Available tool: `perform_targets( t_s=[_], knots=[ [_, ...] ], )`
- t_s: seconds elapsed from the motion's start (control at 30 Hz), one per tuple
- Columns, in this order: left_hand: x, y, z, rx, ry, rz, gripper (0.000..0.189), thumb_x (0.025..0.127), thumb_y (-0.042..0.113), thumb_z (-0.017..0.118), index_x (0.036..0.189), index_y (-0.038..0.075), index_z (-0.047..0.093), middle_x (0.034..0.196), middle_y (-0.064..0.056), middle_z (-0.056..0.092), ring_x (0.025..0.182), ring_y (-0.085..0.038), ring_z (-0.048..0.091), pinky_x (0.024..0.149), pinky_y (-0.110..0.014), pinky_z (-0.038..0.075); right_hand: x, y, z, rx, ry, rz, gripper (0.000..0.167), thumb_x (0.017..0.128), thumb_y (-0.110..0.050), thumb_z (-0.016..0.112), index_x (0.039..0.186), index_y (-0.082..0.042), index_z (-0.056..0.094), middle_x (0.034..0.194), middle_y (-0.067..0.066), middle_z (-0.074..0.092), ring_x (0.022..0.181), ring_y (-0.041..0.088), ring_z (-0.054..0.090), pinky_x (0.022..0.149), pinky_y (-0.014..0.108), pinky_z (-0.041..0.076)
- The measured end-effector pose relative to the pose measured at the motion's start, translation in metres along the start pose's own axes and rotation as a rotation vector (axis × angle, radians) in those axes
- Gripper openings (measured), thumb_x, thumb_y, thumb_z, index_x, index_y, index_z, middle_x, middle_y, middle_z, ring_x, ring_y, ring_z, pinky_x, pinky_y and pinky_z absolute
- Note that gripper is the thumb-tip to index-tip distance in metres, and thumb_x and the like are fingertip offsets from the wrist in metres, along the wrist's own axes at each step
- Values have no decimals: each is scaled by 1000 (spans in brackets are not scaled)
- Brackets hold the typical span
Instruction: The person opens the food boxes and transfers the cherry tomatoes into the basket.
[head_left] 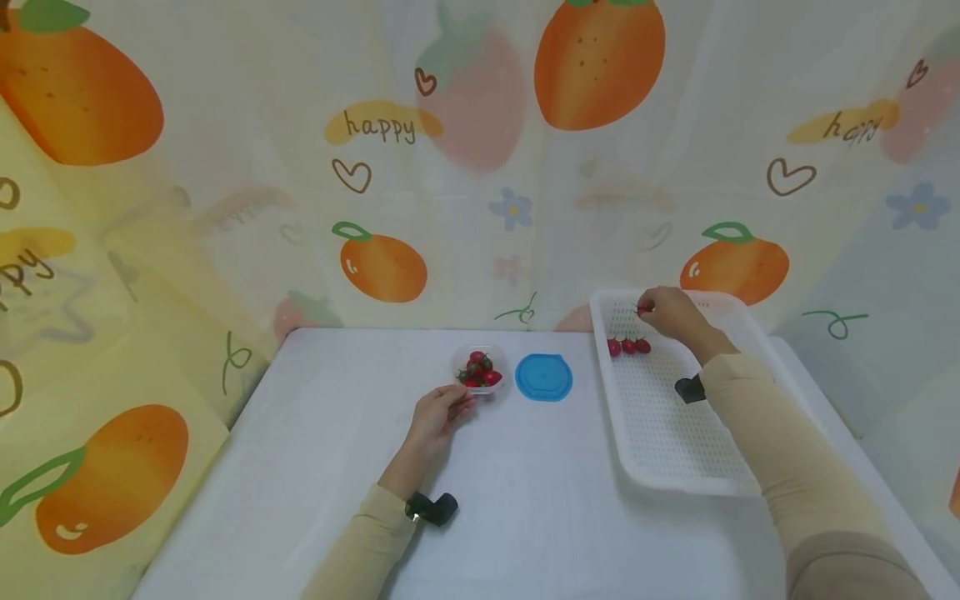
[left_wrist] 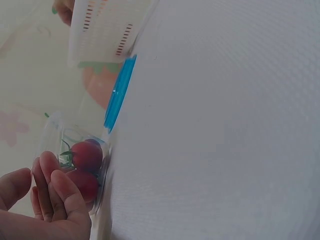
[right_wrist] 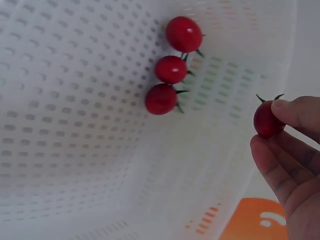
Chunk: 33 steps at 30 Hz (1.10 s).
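My right hand [head_left: 675,315] pinches a red cherry tomato [right_wrist: 267,120] between thumb and fingertips, over the far end of a white perforated plastic basket [head_left: 660,442]. In that basket lie 3 cherry tomatoes [head_left: 629,346] in a row, green stems still on, below the hand in the right wrist view. A small clear plastic container [left_wrist: 55,132] holds several more cherry tomatoes [head_left: 480,371]. Beside its near side is my left hand [head_left: 437,417], fingertips right at the container and overlapping it in the left wrist view, thumb held apart.
A blue lid [head_left: 543,377] lies flat on the white table [head_left: 300,467], between the clear container and the basket. Behind the table hangs a fruit-patterned curtain [head_left: 465,233], close to the basket's far end. A similar yellow sheet [head_left: 90,367] borders the left side.
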<state>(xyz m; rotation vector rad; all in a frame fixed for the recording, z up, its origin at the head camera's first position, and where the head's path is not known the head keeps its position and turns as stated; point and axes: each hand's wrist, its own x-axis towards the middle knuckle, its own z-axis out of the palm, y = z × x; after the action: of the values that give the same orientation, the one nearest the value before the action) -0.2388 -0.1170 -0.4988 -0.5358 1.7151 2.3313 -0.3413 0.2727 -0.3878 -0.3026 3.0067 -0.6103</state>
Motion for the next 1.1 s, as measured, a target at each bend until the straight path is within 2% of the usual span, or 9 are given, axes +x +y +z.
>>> perform_targets(
  t_s=[0.23,0.37,0.6,0.87,1.1],
  knots=[
    [-3,2,1,14,-1,4,32,96,19,61,122,2,55,102,-7,68,90,-13,68,89,-26,57,-6,13,10,2,15,53,26,94,-4,57,115,11,60,108,29,62,96,40,55,96,54,50],
    [-3,2,1,20,12,-16,32,97,20,60,123,3,56,106,-7,68,93,-13,68,91,-25,56,-8,24,19,3,13,88,24,94,-4,58,113,10,61,106,28,63,93,38,55,93,53,51],
    [0,1,1,8,14,-20,33,97,19,59,124,2,55,106,-8,67,94,-15,68,93,-28,55,-10,42,35,9,-15,116,23,93,-2,55,110,12,61,105,29,63,92,38,57,90,53,50],
    [1,3,0,10,13,-28,32,97,19,60,124,3,55,106,-8,67,93,-14,68,93,-28,56,-10,51,48,56,-69,188,26,95,-3,52,116,11,58,113,29,59,102,42,53,102,60,42],
    [0,1,0,14,12,-16,34,97,19,60,125,1,55,105,-8,68,93,-15,68,89,-25,57,-9,58,52,40,-103,195,27,93,-2,53,115,12,57,113,30,59,102,42,54,99,58,45]
  ],
)
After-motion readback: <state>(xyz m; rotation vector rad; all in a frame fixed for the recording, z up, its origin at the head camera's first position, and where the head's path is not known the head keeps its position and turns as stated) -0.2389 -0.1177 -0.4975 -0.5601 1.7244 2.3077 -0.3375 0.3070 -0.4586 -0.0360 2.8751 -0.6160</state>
